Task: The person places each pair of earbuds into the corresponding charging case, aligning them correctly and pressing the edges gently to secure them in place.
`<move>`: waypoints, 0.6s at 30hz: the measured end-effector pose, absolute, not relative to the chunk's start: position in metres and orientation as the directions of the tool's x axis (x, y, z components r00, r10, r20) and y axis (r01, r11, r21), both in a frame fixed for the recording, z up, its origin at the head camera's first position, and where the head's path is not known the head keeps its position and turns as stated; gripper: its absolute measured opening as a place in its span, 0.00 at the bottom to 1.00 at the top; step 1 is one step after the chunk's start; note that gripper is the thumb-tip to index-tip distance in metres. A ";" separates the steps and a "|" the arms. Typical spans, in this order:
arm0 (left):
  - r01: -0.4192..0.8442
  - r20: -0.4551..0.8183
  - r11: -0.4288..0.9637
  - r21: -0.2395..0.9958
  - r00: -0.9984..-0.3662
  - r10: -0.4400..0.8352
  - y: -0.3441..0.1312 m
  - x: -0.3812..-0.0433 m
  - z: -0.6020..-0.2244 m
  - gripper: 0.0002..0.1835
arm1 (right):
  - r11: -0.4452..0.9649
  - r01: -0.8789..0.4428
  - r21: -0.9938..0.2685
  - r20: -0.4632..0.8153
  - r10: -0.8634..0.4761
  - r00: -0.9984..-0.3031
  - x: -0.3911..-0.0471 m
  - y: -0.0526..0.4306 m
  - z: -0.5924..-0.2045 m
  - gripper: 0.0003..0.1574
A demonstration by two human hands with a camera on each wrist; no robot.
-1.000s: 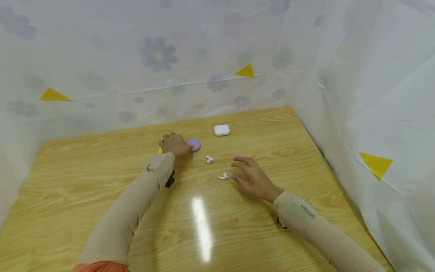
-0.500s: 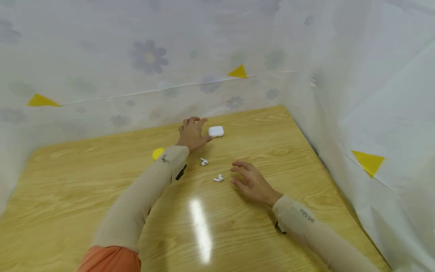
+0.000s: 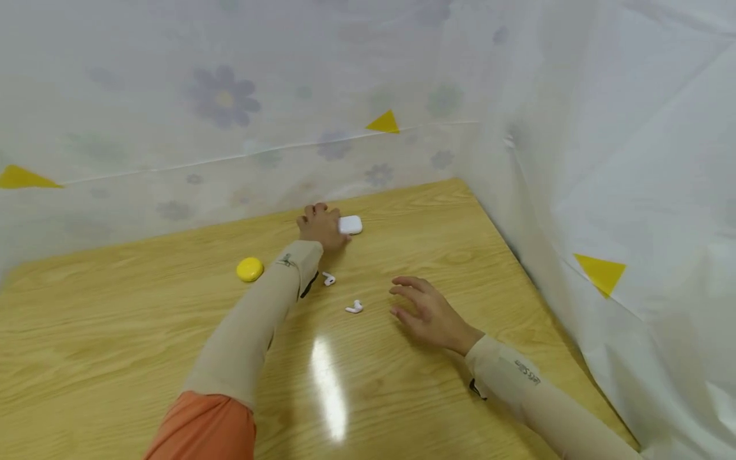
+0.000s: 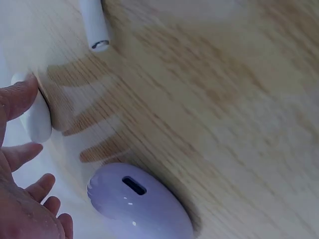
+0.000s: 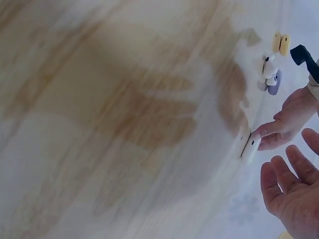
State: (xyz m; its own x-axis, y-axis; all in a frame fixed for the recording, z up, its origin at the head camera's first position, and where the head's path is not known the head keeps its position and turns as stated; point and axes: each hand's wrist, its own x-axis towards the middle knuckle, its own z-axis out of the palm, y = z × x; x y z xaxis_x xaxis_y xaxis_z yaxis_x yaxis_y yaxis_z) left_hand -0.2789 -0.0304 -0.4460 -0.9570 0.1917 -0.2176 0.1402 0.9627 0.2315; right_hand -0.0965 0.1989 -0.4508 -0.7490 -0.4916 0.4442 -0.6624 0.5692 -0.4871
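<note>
A white earbud case (image 3: 351,225) lies near the table's back edge. My left hand (image 3: 321,229) is at its left end, thumb and fingers on either side, pinching it. In the left wrist view the thumb presses on the white case (image 4: 36,117), and the other fingers are spread below. Two white earbuds rest on the wood: one earbud (image 3: 329,279) near the left cuff, another earbud (image 3: 354,307) closer to me. Right of them my right hand (image 3: 434,316) hovers over the table, fingers loosely bent and holding nothing.
A round yellow case (image 3: 250,269) sits left of the left forearm. The purple case (image 4: 142,199) with a slot in it shows in the left wrist view; the left arm hides it from the head view. A flower-patterned sheet (image 3: 276,147) hangs behind the wooden table (image 3: 414,402).
My left hand has moved right from the purple case to the white case and closed its fingers on it. My right hand has stayed nearly still. The head view has turned slightly right.
</note>
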 end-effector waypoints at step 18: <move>0.373 0.128 0.864 0.338 -0.928 0.351 -0.055 -0.247 -0.429 0.27 | 0.509 -0.686 -0.520 0.459 -0.510 -0.727 -0.110 0.198 -0.441 0.21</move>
